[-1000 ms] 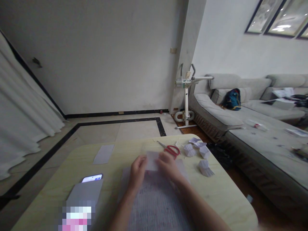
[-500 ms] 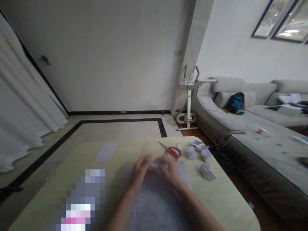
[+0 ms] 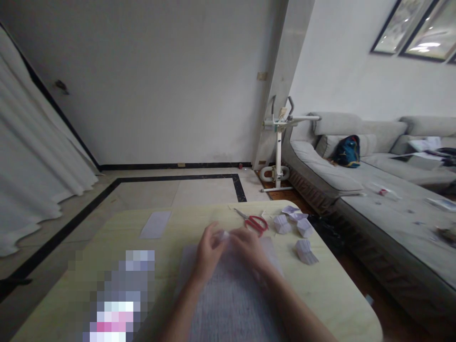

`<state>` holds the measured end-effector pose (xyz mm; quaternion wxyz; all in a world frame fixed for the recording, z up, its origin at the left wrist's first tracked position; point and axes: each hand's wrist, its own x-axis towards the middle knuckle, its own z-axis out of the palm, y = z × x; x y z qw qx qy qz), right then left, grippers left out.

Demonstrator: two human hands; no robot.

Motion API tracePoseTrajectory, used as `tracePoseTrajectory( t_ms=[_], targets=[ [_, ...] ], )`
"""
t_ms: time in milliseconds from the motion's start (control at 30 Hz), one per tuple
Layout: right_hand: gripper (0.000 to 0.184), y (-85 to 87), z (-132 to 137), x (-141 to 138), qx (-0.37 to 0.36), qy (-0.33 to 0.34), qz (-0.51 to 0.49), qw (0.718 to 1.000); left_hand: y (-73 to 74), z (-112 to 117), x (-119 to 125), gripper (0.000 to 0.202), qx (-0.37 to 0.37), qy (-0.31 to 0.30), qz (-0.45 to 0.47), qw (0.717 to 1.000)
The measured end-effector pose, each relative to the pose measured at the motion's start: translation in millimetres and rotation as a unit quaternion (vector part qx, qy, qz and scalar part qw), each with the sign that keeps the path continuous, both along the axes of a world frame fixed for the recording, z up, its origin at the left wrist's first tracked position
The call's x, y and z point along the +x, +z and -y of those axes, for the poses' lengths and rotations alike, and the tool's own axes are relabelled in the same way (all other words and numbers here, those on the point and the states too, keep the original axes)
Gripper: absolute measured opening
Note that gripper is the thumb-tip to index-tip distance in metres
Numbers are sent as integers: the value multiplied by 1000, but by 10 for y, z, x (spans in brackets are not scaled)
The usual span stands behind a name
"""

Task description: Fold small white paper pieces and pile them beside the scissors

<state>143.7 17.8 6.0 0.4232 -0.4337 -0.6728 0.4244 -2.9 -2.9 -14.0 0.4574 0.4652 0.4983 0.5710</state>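
My left hand point(image 3: 210, 243) and my right hand point(image 3: 247, 243) are close together over a whitish translucent sheet point(image 3: 228, 304) that covers the near middle of the table. A small piece of white paper point(image 3: 223, 234) is pinched between the fingers of both hands. The right fingers are partly blurred. Just beyond my right hand lie scissors with red handles point(image 3: 254, 223), blades pointing away to the left. Several folded, pleated pieces of paper point(image 3: 282, 224) lie to the right, one pleated piece point(image 3: 305, 251) nearer than the others.
A flat white paper point(image 3: 156, 225) lies at the far left of the pale wooden table point(image 3: 117, 232). A pixelated object point(image 3: 117, 299) is at the near left. Beyond the right edge stands a grey sofa point(image 3: 388, 223); white exercise equipment point(image 3: 279, 152) stands behind the table.
My hands have drawn slightly closer, the left turning a little so the white paper shows more at its fingertips. Other things on the table have stayed in place.
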Motion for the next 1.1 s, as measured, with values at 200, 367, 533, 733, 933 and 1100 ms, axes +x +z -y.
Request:
tracePoseTrajectory(
  t_ms=[200, 367, 533, 733, 933, 1100],
  targets=[
    [24, -1, -8, 18, -26, -7, -41, 999, 61, -26, -42, 43, -48, 1, 19, 999],
    [22, 89, 29, 8, -30, 18, -36, 999, 47, -6, -43, 30, -19, 0, -36, 999],
    [17, 55, 17, -1, -45, 3, -34, 998, 68, 20, -29, 31, -16, -14, -44, 999],
    [16, -53, -11, 9, -65, -10, -67, 996, 98, 17, -35, 28, -3, -14, -73, 997],
    [19, -34, -7, 10, -59, -6, -70, 996, 96, 32, -35, 28, 10, -23, -93, 995],
    [20, -25, -7, 8, -61, -6, -58, 996, 110, 42, -37, 25, 22, -21, -105, 994]
  ],
)
